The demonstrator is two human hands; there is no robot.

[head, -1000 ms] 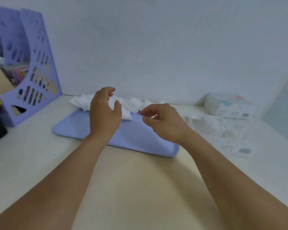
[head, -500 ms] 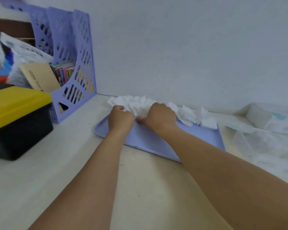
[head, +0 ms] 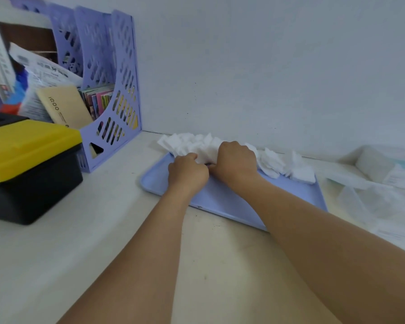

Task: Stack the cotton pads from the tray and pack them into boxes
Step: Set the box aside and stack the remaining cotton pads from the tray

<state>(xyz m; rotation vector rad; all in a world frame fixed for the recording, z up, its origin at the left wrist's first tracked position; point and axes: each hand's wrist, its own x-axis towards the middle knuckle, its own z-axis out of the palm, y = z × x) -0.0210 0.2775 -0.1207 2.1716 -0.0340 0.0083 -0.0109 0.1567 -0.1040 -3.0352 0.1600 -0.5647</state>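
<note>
early stage: cotton pads (head: 276, 162) heaped loose along far edge of lilac tray (head: 297, 195) on tabletop (head: 103, 230), none packed. left hand (head: 188, 173) and right hand (head: 236, 161) knuckles-up, fingers curled into the pile, seemingly gathering pads. box (head: 384, 167) well apart at right; stacking and boxing outstanding.

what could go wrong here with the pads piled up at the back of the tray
The cotton pads spill past the far rim of the tray, so gathering could push some off against the wall. Both the left hand and right hand bunch them, which may crease pads and spoil a neat stack.
</note>
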